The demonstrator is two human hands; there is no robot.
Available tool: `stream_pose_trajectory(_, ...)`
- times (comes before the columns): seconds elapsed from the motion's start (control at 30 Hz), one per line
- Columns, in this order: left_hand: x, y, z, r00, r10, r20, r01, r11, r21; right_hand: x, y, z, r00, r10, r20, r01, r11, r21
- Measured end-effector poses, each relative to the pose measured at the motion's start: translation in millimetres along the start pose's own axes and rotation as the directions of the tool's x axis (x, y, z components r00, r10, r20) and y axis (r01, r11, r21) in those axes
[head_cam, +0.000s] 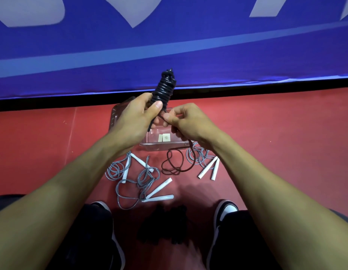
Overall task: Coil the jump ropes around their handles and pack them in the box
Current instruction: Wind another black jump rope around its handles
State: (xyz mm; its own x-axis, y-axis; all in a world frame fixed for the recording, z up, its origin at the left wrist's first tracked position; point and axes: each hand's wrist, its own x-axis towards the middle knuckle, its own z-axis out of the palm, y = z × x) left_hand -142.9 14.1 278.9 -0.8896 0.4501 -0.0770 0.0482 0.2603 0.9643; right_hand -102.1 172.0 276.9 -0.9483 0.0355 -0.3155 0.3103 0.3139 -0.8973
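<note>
- Judging from the coils already laid, the black jump rope (165,88) is partly wound: tight turns cover the upper part of its handles, which are held upright above the box.
- The wound bundle is gripped by the left hand (138,115), fingers curled round its lower end and the thumb pressed against the coils.
- The free strand is pinched between thumb and fingers of the right hand (185,120), just beside the bundle.
- A loose tail (175,162) of the same rope is seen hanging from the right hand and lying in loops on the red floor (266,133); this length is left to be wound.
- The clear plastic box (163,142) is seen on the floor directly beneath the hands; no rope is visible inside it, though much of it is hidden, so packing is judged not yet begun.
- Three grey ropes with white handles are left uncoiled on the floor: one at the left (118,168), one in the middle (147,182), one at the right (202,158) touching the box's near edge.
- A dark heap (165,225) between the shoes is too blurred to be identified.
- The task is judged to be at an early stage: one rope is in hand, and at least three remain.
</note>
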Motion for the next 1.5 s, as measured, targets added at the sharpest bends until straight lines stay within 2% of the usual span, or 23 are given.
stream_pose_trajectory(0.1, -0.2, 2.4, 1.1, 0.999, 0.014, -0.044, -0.017, 0.998, -0.063, 1.8, 2.8, 0.9, 0.998, 0.011, -0.056, -0.013, 0.999, -0.033)
stream_pose_trajectory(0.23, 1.7, 3.5, 0.3, 0.993, 0.018, -0.118, -0.03, 0.995, -0.099, 5.7, 6.2, -2.2, 0.989, 0.022, -0.148, -0.019, 1.0, 0.021)
stream_pose_trajectory(0.33, 4.7, -2.0, -2.5, 0.991, 0.018, -0.136, -0.019, 1.0, -0.003, 4.1, 5.3, -2.2, 0.987, 0.008, -0.161, -0.02, 0.997, -0.075)
stream_pose_trajectory(0.47, 7.2, -9.5, -11.3, 0.978, -0.04, -0.206, 0.052, 0.997, 0.054, -1.7, 3.3, -0.3, 0.995, -0.077, -0.055, 0.059, 0.957, -0.286)
stream_pose_trajectory(0.57, 6.6, -11.8, -18.1, 0.973, -0.058, -0.222, 0.092, 0.985, 0.145, -4.6, -2.9, 0.5, 0.995, -0.093, 0.02, 0.095, 0.949, -0.3)
stream_pose_trajectory(0.7, 5.3, -12.4, -15.4, 0.983, -0.057, -0.174, 0.096, 0.968, 0.23, -6.9, -11.4, 1.2, 0.996, -0.08, -0.034, 0.068, 0.961, -0.269)
stream_pose_trajectory(0.8, 4.4, -10.5, -12.0, 0.987, -0.047, -0.152, 0.087, 0.959, 0.269, -6.7, -11.0, 1.2, 0.992, -0.105, -0.067, 0.075, 0.933, -0.352)
stream_pose_trajectory(0.97, 3.0, -6.0, -16.2, 0.983, -0.08, -0.167, 0.107, 0.981, 0.162, -6.8, -5.9, 1.0, 0.98, -0.198, 0.018, 0.192, 0.918, -0.347)
stream_pose_trajectory(1.07, 1.5, -0.4, -14.9, 0.991, -0.045, -0.126, 0.068, 0.981, 0.183, -7.2, -7.1, 1.7, 0.967, -0.251, 0.046, 0.252, 0.908, -0.335)
stream_pose_trajectory(1.17, 0.7, 3.0, -17.4, 0.986, -0.098, -0.134, 0.091, 0.994, -0.056, -8.6, -10.8, 0.9, 0.956, -0.271, 0.11, 0.292, 0.911, -0.293)
stream_pose_trajectory(1.23, 1.2, 5.1, -17.4, 0.987, -0.104, -0.121, 0.086, 0.986, -0.143, -10.8, -12.2, 4.3, 0.949, -0.278, 0.146, 0.309, 0.91, -0.277)
stream_pose_trajectory(1.4, -3.5, 11.0, -12.2, 0.994, -0.112, 0.005, 0.111, 0.978, -0.175, -11.4, -14.1, 1.5, 0.963, -0.26, 0.071, 0.269, 0.915, -0.302)
stream_pose_trajectory(1.5, -4.5, 8.4, -14.1, 0.996, -0.073, 0.058, 0.082, 0.982, -0.168, -14.5, -17.5, -2.6, 0.958, -0.268, 0.097, 0.285, 0.898, -0.334)
